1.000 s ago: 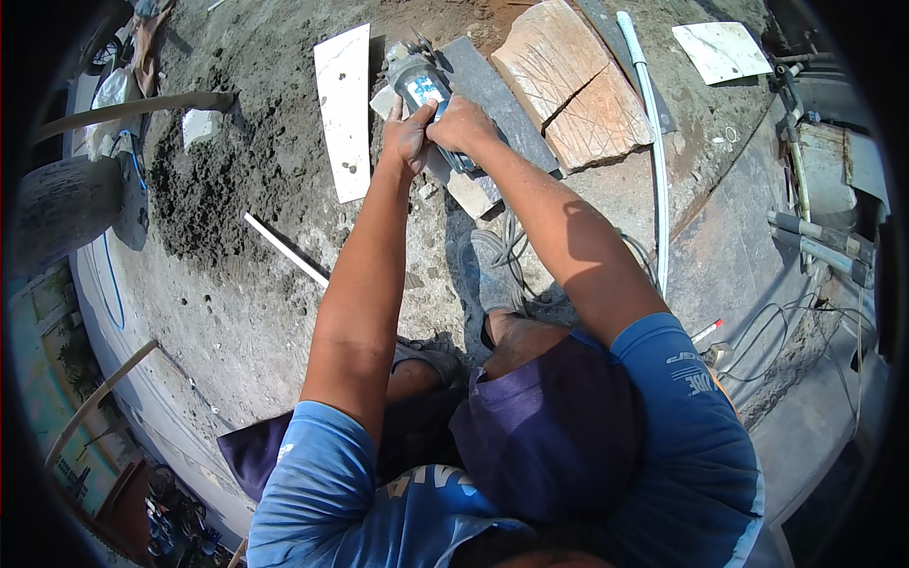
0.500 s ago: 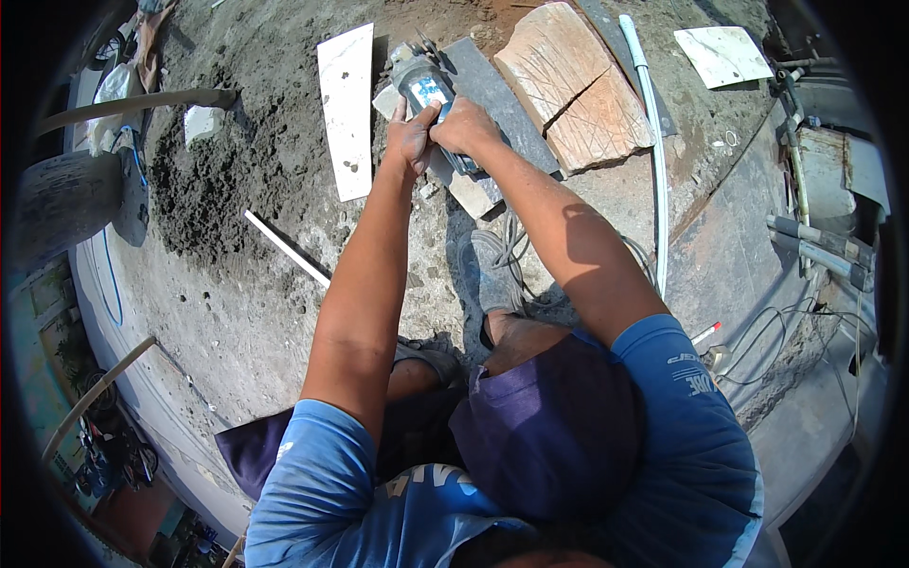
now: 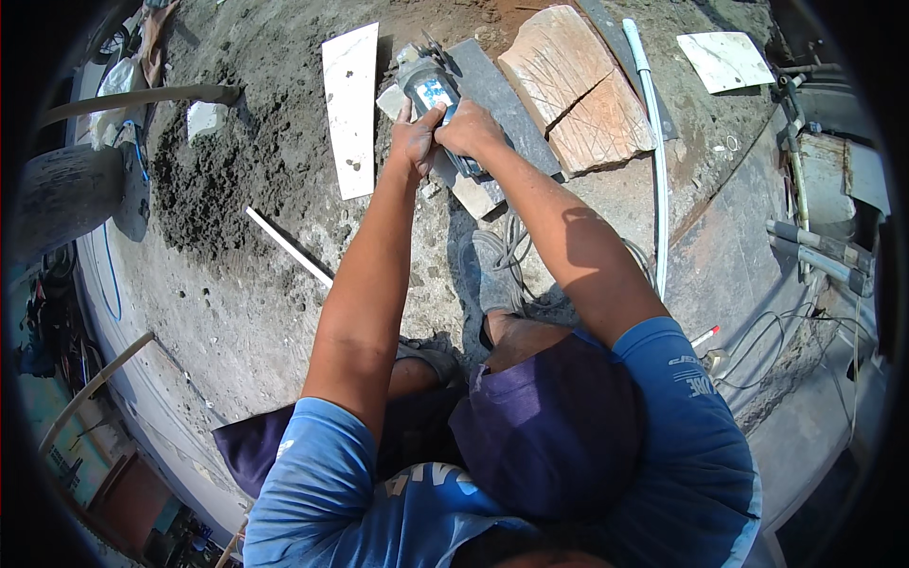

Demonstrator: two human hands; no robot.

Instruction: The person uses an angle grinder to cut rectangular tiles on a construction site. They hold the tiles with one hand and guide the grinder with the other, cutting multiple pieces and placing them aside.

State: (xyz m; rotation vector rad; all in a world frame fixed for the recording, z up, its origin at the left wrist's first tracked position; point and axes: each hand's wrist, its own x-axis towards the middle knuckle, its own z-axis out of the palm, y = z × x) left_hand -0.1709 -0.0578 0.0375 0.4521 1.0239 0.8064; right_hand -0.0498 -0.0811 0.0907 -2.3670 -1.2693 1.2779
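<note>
Angle grinder, as it appears, a grey-and-blue power tool with a cylindrical body (image 3: 436,92), held in the upper middle of the view above the left side of a dark grey, flat rectangular slab (image 3: 507,109); whether it touches the slab cannot be told. Both hands are closed on the tool: the left hand (image 3: 413,142) grips it from the left, with its thumb along the body, and the right hand (image 3: 471,129) wraps the rear part from the right. As for progress, a thick, orange-tan stone block (image 3: 606,114) to the right bears crossing score lines and one dark, straight slit running in from its left edge, judged to be work already done; no finished cut can be made out on the dark slab, and whether the disc is turning, or how much cutting is left, cannot be determined. Counted: one grinder, two hands, one dark grey slab, one orange-tan block, two large white tile pieces, one long (image 3: 350,123) at left and one broader (image 3: 725,62) at upper right, one long, pale white-blue pipe (image 3: 655,161), one narrow white strip (image 3: 289,248) and one heap of grey, crumbly mortar-like material (image 3: 213,199)
</note>
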